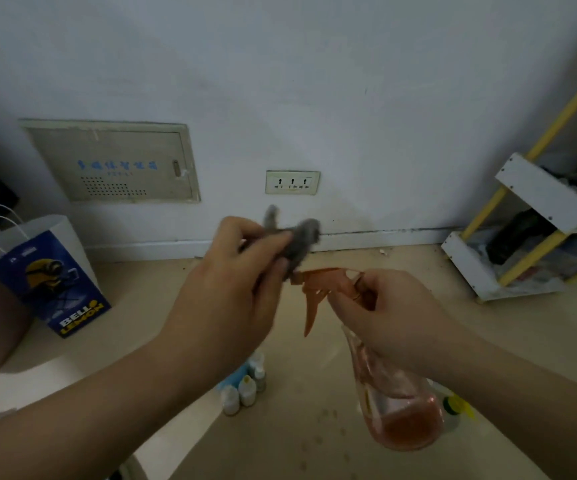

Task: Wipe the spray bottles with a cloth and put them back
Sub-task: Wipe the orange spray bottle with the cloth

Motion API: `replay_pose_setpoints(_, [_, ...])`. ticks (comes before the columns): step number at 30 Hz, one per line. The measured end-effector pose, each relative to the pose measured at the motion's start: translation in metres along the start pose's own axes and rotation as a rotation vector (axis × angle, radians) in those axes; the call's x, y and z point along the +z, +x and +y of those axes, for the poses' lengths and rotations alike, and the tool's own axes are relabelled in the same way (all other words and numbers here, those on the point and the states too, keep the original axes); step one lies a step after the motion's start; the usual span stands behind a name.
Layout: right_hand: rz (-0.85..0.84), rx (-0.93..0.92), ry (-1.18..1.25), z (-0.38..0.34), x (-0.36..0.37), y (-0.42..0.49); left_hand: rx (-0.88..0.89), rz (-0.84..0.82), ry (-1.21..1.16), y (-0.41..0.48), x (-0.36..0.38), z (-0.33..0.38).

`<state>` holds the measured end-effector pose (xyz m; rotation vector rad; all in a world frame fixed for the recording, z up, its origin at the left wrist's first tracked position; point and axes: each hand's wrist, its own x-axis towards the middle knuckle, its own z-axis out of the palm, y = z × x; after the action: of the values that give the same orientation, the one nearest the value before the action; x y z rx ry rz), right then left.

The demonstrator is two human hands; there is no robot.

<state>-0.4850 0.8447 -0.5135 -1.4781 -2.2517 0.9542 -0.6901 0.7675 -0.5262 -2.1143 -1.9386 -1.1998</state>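
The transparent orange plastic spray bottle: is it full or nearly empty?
Nearly empty. The transparent orange plastic spray bottle, gripped by the right hand, shows orange liquid only in its bottom part.

Low on the front of the blue-and-white paper bag at the left: "BELL" in white, directly above "LEMON" in yellow. On the beige wall panel: one row of blue characters with a smaller blue line beneath, both too blurred to read.
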Motion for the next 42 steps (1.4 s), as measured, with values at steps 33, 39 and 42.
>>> replay_pose_setpoints(33, [-0.157,0.027,-0.064,-0.009,-0.006,-0.001,-0.584,-0.21,-0.212,0.016,0.003,-0.035])
replay_pose_setpoints(39, [-0.16,-0.097,-0.13,-0.016,0.001,-0.007,-0.108,-0.23,-0.227,0.01,-0.015,0.007])
replay_pose_setpoints(42, [-0.187,-0.241,-0.092,-0.02,0.009,-0.01,0.103,-0.332,-0.105,0.002,-0.004,0.014])
